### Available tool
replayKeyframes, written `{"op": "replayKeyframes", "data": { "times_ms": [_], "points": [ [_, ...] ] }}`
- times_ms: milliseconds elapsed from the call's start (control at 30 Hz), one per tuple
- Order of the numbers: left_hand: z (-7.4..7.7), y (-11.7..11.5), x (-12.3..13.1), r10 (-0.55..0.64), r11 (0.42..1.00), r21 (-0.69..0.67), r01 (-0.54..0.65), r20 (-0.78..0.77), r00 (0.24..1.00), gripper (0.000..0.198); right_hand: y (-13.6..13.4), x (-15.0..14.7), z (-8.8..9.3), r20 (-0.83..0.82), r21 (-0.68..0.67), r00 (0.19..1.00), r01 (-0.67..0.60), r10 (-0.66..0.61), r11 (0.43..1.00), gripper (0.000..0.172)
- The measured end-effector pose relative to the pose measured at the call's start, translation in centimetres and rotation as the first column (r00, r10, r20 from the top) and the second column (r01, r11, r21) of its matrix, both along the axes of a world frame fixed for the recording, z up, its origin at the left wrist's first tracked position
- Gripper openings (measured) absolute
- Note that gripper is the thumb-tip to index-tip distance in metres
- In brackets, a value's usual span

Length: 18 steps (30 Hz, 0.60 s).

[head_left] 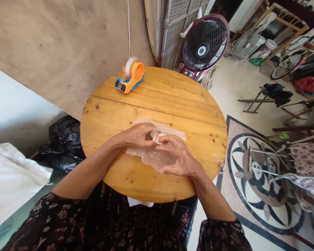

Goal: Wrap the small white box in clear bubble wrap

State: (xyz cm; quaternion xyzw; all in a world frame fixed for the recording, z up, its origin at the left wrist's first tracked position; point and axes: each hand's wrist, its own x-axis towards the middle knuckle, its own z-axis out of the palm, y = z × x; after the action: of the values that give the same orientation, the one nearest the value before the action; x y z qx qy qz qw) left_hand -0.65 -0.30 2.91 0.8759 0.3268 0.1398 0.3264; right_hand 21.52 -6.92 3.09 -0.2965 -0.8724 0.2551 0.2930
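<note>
A sheet of clear bubble wrap (150, 155) lies on the round wooden table (157, 104). A small white item with red print (159, 137) sits on it between my hands. My left hand (136, 135) has its fingers curled round the item from the left. My right hand (176, 156) pinches the item from the right and rests on the wrap. Most of the item is hidden by my fingers.
An orange and blue tape dispenser (131, 77) stands at the table's far edge. A black floor fan (204, 43) is behind the table. Black plastic bags (64, 139) lie on the floor at left. Chairs and clutter fill the right.
</note>
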Motion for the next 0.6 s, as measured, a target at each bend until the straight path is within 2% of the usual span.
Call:
{"op": "replayKeyframes", "data": {
  "times_ms": [100, 200, 300, 400, 467, 500, 600],
  "points": [
    [0.1, -0.1, 0.0, -0.006, 1.000, 0.010, 0.006, 0.013, 1.000, 0.030, -0.5, 0.1, 0.2, 0.033, 0.042, 0.999, 0.030, -0.032, 0.999, 0.062],
    [0.0, -0.1, -0.1, -0.016, 0.999, 0.031, 0.015, 0.049, 0.999, 0.032, -1.6, -0.7, 0.7, 0.177, 0.054, 0.983, -0.058, 0.048, 0.997, 0.062],
    [-0.3, 0.0, -0.2, -0.006, 0.998, 0.061, 0.004, 0.043, 0.999, 0.030, -2.6, -1.8, 1.1, 0.361, 0.084, 0.928, -0.129, 0.091, 0.988, 0.060],
    [-0.2, 0.0, -0.2, -0.010, 0.998, 0.055, 0.010, 0.012, 1.000, 0.035, -2.9, -2.5, 0.9, 0.463, 0.107, 0.884, -0.124, 0.061, 0.986, 0.041],
    [-0.1, 0.0, -0.2, -0.009, 0.999, 0.036, 0.008, 0.012, 1.000, 0.037, -2.8, -2.4, 0.5, 0.464, 0.124, 0.885, -0.095, 0.027, 0.988, 0.019],
    [0.0, 0.0, -0.1, -0.009, 1.000, 0.027, 0.008, 0.018, 1.000, 0.037, -2.7, -2.3, 0.3, 0.444, 0.128, 0.896, -0.074, 0.009, 0.989, 0.014],
    [-0.1, 0.0, -0.1, -0.019, 1.000, 0.018, 0.018, 0.052, 0.998, 0.036, -2.3, -1.6, -0.2, 0.338, 0.112, 0.937, 0.049, -0.085, 0.992, 0.015]
  ]
}}
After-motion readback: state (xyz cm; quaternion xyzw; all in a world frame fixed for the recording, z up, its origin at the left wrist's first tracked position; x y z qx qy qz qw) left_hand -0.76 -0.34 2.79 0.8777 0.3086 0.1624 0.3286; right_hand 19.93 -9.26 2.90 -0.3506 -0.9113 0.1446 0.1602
